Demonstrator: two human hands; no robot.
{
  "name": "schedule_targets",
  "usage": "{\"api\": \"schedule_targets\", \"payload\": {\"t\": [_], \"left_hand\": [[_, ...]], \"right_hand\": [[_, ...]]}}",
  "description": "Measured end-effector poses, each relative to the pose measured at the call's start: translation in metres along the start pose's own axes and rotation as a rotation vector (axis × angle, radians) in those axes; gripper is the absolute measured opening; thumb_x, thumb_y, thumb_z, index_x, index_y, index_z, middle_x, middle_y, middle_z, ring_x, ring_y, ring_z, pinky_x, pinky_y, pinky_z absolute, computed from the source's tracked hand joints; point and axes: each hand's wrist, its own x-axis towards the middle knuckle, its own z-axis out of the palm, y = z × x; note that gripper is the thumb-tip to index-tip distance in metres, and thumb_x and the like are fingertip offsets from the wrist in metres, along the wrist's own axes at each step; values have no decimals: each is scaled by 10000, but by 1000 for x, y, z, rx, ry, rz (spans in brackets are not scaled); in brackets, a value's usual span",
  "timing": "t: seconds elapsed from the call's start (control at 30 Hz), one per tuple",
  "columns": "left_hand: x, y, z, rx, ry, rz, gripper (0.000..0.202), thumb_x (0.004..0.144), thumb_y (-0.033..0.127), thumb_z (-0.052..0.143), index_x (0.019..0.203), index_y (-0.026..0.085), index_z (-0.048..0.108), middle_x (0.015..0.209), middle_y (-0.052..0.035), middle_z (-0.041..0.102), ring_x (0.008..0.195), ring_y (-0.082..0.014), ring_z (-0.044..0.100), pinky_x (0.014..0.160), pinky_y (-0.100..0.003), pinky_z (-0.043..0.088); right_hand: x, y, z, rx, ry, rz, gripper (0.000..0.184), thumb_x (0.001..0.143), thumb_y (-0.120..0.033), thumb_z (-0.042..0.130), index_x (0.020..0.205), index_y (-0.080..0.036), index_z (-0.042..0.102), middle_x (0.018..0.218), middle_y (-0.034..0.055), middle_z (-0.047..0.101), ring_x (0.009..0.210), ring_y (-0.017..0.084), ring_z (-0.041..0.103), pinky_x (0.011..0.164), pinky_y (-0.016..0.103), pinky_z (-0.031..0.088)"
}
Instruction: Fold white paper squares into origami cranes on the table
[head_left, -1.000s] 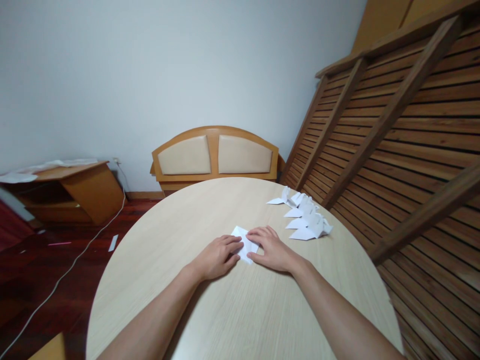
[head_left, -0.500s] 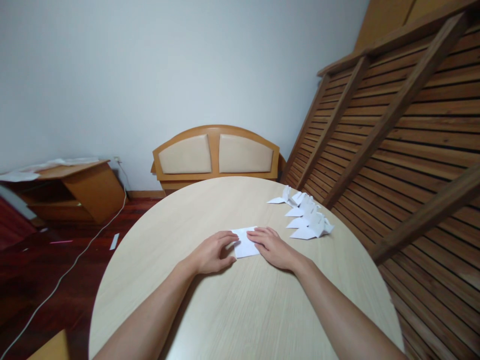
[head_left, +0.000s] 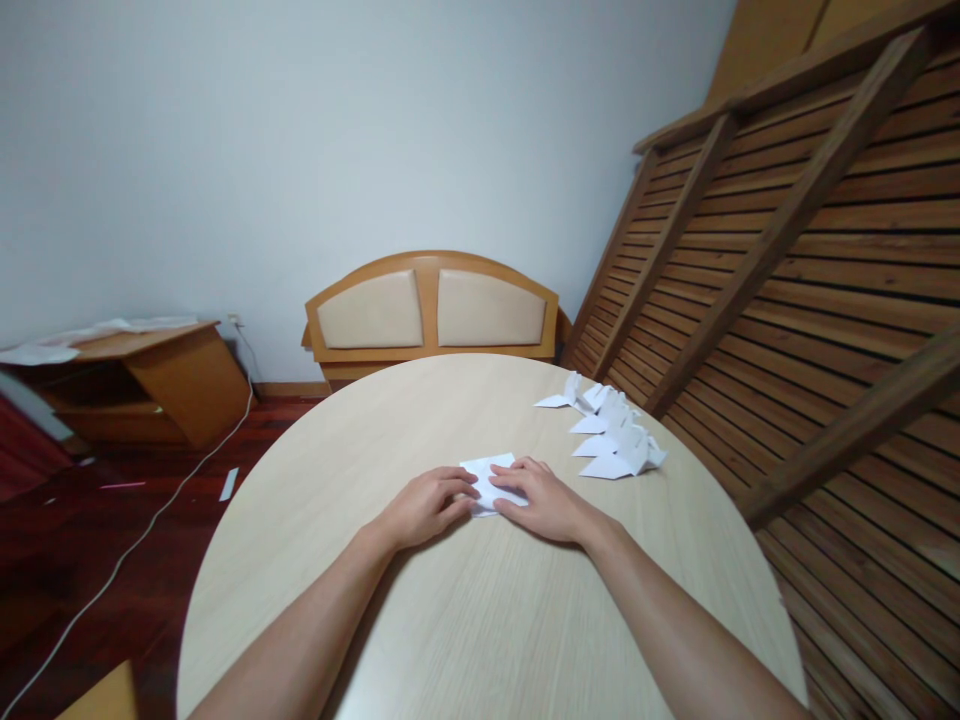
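A small folded sheet of white paper (head_left: pixel 486 465) lies on the round pale wooden table (head_left: pixel 480 620). My left hand (head_left: pixel 431 505) closes on the paper's left edge, thumb and fingertips drawn near each other. From the other side my right hand (head_left: pixel 544 498) rests on the right part of the sheet. Its fingers are spread, with thumb and forefinger apart on the paper. The hands cover both side edges of the sheet. Several white folded-paper figures (head_left: pixel 619 445) with pointed ends stand in a row toward the table's right edge.
A wooden headboard (head_left: pixel 429 310) with two cream panels stands behind the table. Slatted wooden panels (head_left: pixel 787 250) lean along the right. To the left are a low wooden cabinet (head_left: pixel 180 385), a white cable (head_left: pixel 161 510) and a paper strip (head_left: pixel 229 484) on the dark red floor.
My right thumb and forefinger have spread apart and moved slightly left over the paper. My left thumb has drawn up toward its fingers at the sheet's edge. The row of figures stays put.
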Motion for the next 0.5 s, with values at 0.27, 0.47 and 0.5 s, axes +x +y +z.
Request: {"api": "schedule_targets", "payload": {"t": [0.27,0.47,0.5], "left_hand": [[7,7,2,122,33,-135,332,1021,329,396,954,194,692,928,-66,728,871,-195,663,809,-295,489],[9,6,5,201,69,-220,234,979,293,464,923,193,667,915,-69,712,861,-205,650,760,-296,479],[9,6,6,194,79,-229,203,966,284,485,954,192,666,939,-71,713,886,-210,651,778,-302,485]], "right_hand": [[3,-1,3,58,55,-34,250,905,-338,630,1120,-241,714,1290,74,663,1116,245,571,1003,401,422],[6,2,7,110,109,-79,140,937,-291,593,919,-202,699,1196,85,683,1134,229,586,996,361,426],[6,3,8,114,121,-81,140,939,-285,592,901,-197,693,1163,86,687,1109,222,595,982,353,433]]}}
